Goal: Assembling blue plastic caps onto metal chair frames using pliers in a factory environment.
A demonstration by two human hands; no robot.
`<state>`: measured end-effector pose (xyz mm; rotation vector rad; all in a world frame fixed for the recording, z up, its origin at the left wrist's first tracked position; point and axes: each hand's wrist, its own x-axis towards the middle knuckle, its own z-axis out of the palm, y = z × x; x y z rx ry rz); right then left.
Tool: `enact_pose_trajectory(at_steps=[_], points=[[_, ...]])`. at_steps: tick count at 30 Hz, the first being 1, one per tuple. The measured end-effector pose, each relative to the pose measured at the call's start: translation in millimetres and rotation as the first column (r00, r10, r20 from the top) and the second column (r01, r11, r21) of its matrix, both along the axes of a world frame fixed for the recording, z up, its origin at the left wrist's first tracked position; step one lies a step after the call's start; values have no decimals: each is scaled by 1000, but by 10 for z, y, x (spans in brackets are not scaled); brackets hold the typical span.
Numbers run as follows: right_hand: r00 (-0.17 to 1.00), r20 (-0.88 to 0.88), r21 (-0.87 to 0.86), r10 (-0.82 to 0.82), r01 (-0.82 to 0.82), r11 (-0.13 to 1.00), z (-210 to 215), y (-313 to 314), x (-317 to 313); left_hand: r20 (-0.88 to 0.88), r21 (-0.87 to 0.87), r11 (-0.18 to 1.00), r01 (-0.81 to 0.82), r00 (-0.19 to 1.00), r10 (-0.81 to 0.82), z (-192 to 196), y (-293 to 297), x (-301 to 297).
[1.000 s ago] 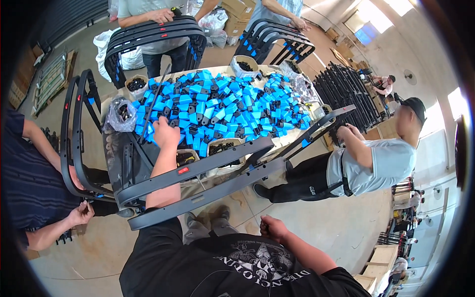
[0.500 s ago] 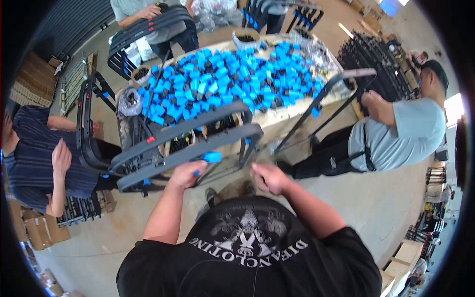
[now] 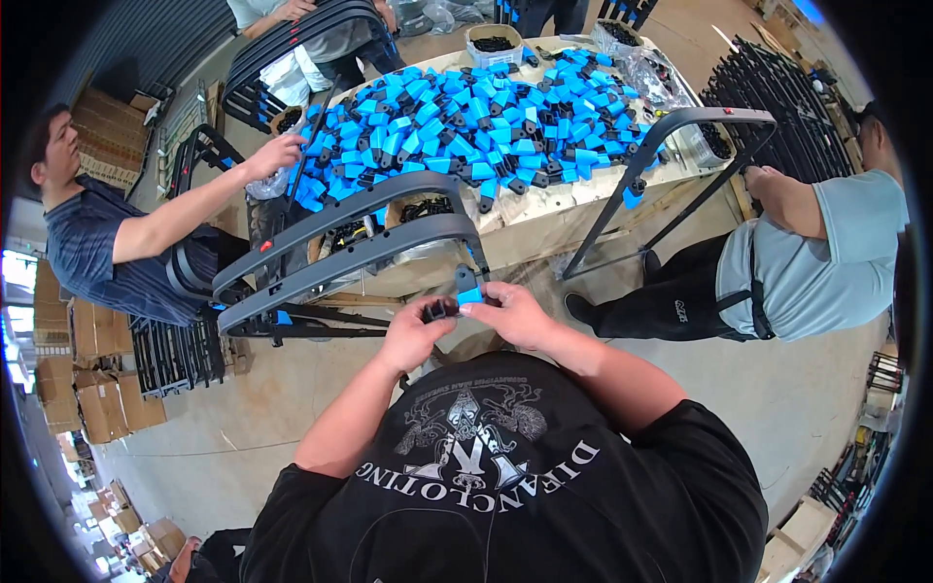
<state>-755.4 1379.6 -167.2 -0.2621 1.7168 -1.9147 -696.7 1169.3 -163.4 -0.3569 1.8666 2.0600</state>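
Both hands meet just below the grey curved frame (image 3: 340,255) at the bench (image 3: 544,209), the left hand (image 3: 416,332) closed on a small black part (image 3: 439,309) and the right hand (image 3: 510,313) apparently pinching a blue clip (image 3: 470,294) beside it.

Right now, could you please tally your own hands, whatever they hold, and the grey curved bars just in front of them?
Hands: 2, left hand and right hand
Blue-and-black clip pinched between them: 1
Grey curved bars: 2, upper bar and lower bar
Total: 5
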Motion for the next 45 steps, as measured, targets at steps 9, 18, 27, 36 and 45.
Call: enact_pose_trajectory(at_steps=[9, 18, 27, 36, 45], points=[[808, -482, 452, 340, -103, 886, 312, 199, -26, 11, 132, 986, -101, 995, 100, 50, 444, -20], [684, 637, -584, 355, 129, 801, -138, 641, -243, 167, 292, 941, -169, 978, 124, 210, 393, -60], [712, 617, -596, 334, 146, 790, -24, 661, -207, -49, 95, 995, 15, 999, -10, 315, 439, -8], [704, 702, -480, 106, 359, 801, 82, 379, -209, -450, -153, 956, 249, 844, -292, 629, 707, -171], [673, 740, -362, 18, 374, 854, 145, 319, -136, -294, 147, 973, 177, 947, -128, 567, 672, -96]])
